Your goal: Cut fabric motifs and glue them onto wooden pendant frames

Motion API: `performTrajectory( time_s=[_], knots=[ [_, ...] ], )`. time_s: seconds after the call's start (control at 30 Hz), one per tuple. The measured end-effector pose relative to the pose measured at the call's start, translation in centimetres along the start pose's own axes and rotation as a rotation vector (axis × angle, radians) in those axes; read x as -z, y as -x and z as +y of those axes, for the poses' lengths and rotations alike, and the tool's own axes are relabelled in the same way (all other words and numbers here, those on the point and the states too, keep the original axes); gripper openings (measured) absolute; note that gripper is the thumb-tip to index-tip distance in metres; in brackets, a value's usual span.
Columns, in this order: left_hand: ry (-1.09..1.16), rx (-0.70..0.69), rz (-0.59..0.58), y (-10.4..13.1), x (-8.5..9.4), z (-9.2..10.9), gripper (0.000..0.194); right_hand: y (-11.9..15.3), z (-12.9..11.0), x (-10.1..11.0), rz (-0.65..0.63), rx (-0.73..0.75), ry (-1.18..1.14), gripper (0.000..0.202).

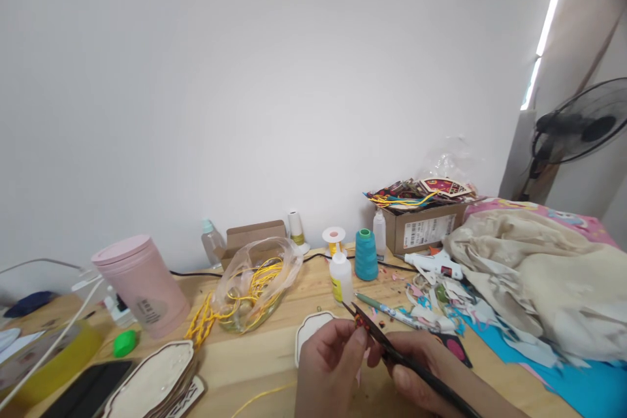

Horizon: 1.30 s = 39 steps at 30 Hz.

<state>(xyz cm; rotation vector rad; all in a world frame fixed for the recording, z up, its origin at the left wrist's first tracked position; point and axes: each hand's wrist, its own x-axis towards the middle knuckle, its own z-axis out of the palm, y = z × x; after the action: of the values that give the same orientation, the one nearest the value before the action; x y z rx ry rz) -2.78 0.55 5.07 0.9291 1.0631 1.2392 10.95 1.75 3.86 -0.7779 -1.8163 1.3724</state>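
Note:
Near the front of the wooden table, my right hand (pixel 424 359) is closed around a pair of dark scissors (pixel 386 345). Their slim tips point up and left, slightly apart. My left hand (pixel 330 359) pinches a small dark scrap of fabric with red and orange spots (pixel 361 321), right at the blades. Fingers cover most of this scrap. Behind my left hand lies a white plaque with a scalloped dark edge (pixel 309 326), partly hidden. A patterned dark fabric piece with a pink spot (pixel 455 347) lies beyond my right hand.
A white glue bottle (pixel 341 282) and a teal thread cone (pixel 366 256) stand ahead. Scraps, a pen (pixel 386 311) and a glue gun (pixel 434 265) lie right. Leftward are a bag of yellow cord (pixel 257 287), a pink tumbler (pixel 147 290) and stacked plaques (pixel 151 379).

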Motion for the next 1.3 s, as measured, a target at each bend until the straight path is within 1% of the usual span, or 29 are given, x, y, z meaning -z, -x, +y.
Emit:
performTrajectory(
  time_s=[0.13,0.3,0.43,0.53,0.7,0.9,1.1,1.3],
  knots=[
    [-0.003,-0.019,0.011,-0.1,0.1,-0.2,0.027,0.3,-0.5,0.2,0.011,-0.029,0.002,0.05],
    [0.022,-0.019,-0.006,0.0,0.1,-0.1,0.026,0.3,-0.2,0.3,-0.003,-0.006,0.001,0.047],
    [-0.021,-0.025,0.024,0.0,0.1,0.0,0.028,0.1,-0.2,0.2,0.028,-0.049,0.022,0.05],
    [-0.023,-0.019,0.042,-0.1,0.2,-0.2,0.028,0.2,-0.3,0.2,0.045,-0.035,0.042,0.052],
    [0.017,-0.008,0.051,-0.2,0.2,-0.4,0.029,0.4,-0.5,0.3,0.07,-0.033,-0.012,0.05],
    [0.02,0.019,0.07,0.1,0.1,0.2,0.028,0.4,-0.8,0.2,0.024,-0.032,-0.002,0.049],
    [0.005,0.023,0.04,-0.3,0.5,-0.3,0.029,0.5,-2.1,0.0,0.061,-0.073,0.019,0.053],
    [0.015,0.035,0.027,-0.5,0.7,-0.6,0.029,0.6,-2.0,0.2,0.061,-0.126,0.087,0.057]
  ],
)
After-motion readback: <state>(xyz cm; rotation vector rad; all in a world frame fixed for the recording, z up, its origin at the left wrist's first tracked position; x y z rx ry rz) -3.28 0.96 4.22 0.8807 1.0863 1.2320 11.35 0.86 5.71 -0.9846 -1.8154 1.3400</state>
